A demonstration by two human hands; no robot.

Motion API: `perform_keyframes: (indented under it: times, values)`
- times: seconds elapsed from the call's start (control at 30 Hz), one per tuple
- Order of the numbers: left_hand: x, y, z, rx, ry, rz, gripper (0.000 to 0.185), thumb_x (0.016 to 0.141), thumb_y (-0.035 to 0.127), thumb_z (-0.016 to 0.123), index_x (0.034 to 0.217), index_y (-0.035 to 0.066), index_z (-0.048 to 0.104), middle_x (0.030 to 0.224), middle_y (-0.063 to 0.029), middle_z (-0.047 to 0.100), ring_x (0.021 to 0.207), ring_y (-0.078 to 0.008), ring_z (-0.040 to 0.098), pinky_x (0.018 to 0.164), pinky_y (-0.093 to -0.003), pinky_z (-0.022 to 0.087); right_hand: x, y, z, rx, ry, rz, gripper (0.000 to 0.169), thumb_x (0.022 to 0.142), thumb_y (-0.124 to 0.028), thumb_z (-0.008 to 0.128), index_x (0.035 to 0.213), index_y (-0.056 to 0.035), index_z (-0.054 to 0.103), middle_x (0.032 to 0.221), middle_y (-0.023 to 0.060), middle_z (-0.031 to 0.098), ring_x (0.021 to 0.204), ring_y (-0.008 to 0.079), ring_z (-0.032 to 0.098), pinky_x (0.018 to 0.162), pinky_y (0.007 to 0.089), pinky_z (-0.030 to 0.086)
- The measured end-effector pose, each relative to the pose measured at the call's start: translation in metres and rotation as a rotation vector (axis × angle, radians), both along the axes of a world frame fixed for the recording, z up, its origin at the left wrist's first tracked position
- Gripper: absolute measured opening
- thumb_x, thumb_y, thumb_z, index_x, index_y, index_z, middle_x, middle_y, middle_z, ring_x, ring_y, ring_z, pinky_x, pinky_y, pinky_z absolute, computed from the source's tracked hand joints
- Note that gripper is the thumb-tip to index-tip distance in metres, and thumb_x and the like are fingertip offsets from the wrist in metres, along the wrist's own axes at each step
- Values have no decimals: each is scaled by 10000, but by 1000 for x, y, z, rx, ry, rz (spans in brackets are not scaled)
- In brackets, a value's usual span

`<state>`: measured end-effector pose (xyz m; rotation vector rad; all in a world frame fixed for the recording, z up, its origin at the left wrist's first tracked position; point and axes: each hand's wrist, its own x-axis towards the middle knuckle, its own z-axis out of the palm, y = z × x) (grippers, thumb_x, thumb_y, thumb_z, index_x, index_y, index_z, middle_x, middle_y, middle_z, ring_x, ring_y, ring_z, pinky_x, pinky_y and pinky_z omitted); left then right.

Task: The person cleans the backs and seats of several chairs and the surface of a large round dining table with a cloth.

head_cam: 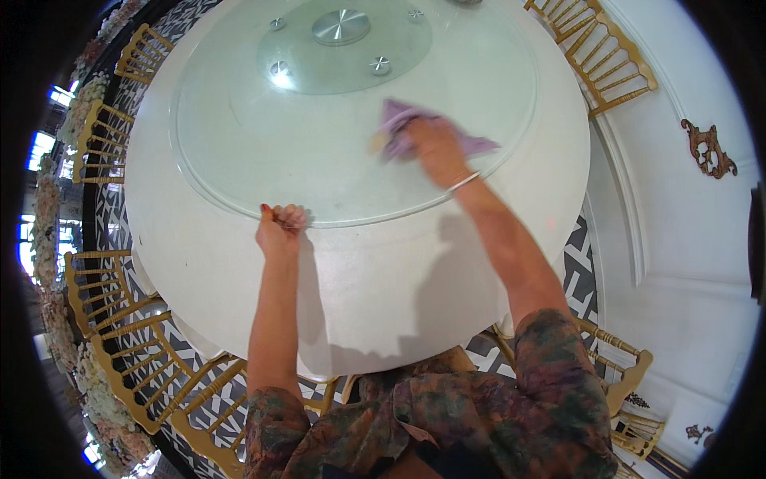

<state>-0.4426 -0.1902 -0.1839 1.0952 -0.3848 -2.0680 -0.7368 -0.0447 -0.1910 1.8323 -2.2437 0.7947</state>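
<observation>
A round glass turntable (287, 161) rests on a large round white table (371, 287). At the near rim of the glass, my left hand (283, 220) has its fingers curled around the edge. My right hand (435, 146), blurred by motion and with a white band at the wrist, presses a purple cloth (473, 142) onto the right part of the glass. A small yellowish patch shows beside the cloth; blur hides what it is. Towards the far side, a metal hub disc (341, 27) and several small metal discs (380, 65) show at the turntable's centre.
Gold spindle-back chairs (610, 60) stand around the table, several of them at the left (105, 143). A white panelled wall (676, 227) runs along the right. A grey object (467, 1) is cut off at the top edge. Flower garlands (45, 221) line the far left.
</observation>
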Motion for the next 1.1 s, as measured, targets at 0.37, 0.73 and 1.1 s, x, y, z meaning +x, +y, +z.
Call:
perform_keyframes:
  times: [0.37,0.73,1.1]
  values:
    - [50,-64,-67,-267,209,-85,185,943,169,443,969,-7,492,803,-111,590,699,-190,563,586,-293,479,-131,50,-38,4,202,-689,254,836,-126,466,1051,-27,556,1045,140,598,1006,298,546,854,437,419]
    - [8,22,-21,-55,93,-130,190,931,175,475,882,-6,507,809,-129,594,757,-284,605,707,-424,543,32,-131,12,-71,89,509,165,795,-127,510,937,-91,587,1023,98,586,979,294,546,874,414,393]
    - [38,-90,-13,-167,-450,127,216,942,212,478,834,26,482,685,-62,524,572,-171,475,539,-285,428,-120,4,-14,117,118,-402,297,840,-104,447,1108,-38,557,1182,115,533,1124,280,482,946,420,379]
